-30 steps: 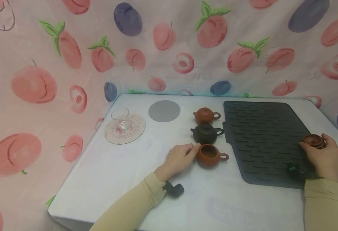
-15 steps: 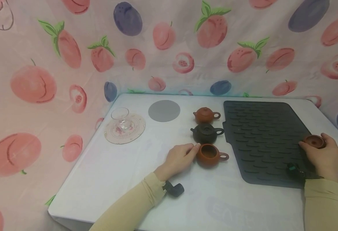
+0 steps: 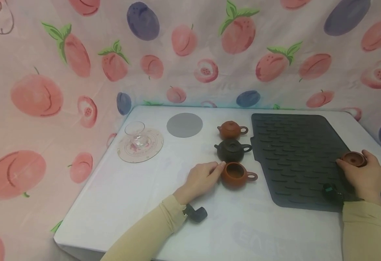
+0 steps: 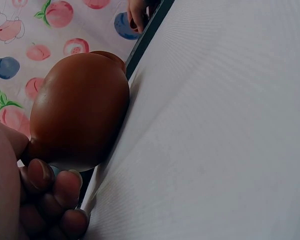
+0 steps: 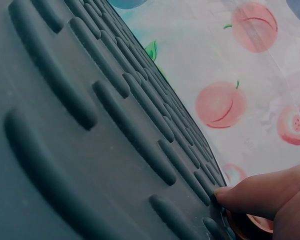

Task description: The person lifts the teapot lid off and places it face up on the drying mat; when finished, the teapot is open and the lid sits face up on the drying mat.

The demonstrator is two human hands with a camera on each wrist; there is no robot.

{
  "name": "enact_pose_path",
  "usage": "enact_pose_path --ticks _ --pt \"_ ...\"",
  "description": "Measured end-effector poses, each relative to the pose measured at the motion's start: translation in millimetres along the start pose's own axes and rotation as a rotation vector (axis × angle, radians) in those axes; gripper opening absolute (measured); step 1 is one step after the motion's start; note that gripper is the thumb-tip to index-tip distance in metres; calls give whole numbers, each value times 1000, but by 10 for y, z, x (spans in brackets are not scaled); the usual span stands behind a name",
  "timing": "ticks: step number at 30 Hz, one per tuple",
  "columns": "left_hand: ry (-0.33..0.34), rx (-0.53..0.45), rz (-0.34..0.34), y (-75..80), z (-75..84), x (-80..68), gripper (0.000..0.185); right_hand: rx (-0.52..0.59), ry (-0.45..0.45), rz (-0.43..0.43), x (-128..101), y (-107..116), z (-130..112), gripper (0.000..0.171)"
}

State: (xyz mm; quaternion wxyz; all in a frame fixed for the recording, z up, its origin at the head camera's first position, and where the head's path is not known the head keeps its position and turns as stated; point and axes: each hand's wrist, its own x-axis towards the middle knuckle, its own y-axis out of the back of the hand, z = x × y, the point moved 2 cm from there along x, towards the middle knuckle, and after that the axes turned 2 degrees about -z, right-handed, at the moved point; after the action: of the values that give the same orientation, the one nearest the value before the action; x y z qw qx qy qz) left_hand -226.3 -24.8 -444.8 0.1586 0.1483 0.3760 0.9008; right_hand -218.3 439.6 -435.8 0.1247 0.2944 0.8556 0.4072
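A reddish-brown clay teapot without its lid stands on the white table, handle to the right. My left hand pinches its spout between thumb and fingers; in the left wrist view, the curled fingers sit right at the spout, below the round teapot body. Off to the right, my right hand grips a small brown lid, hollow side up, over the right edge of the dark ribbed mat. The right wrist view catches only the thumb and part of the lid.
Behind the lidless teapot stand a black teapot and a smaller reddish-brown one, both lidded, close in a row. A clear glass stands on a round patterned coaster at the back left. A flat grey disc lies nearby.
Between the first and second frames the lid in my right hand tips slightly, its hollow side facing the camera more. My left hand stays at the spout.
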Motion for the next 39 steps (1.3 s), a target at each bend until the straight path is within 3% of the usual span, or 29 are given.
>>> enact_pose_path --ticks 17,24,33,39 --pt "22 -4 -12 -1 -19 -2 53 43 -9 6 -14 -11 3 87" --pt "20 -5 -2 8 -10 -4 57 94 -4 58 -20 34 -29 86" --pt "26 -6 -6 -13 -26 27 59 161 44 123 -114 208 -266 81" --pt "38 -7 -10 14 -5 17 58 175 147 181 -205 172 -421 76"
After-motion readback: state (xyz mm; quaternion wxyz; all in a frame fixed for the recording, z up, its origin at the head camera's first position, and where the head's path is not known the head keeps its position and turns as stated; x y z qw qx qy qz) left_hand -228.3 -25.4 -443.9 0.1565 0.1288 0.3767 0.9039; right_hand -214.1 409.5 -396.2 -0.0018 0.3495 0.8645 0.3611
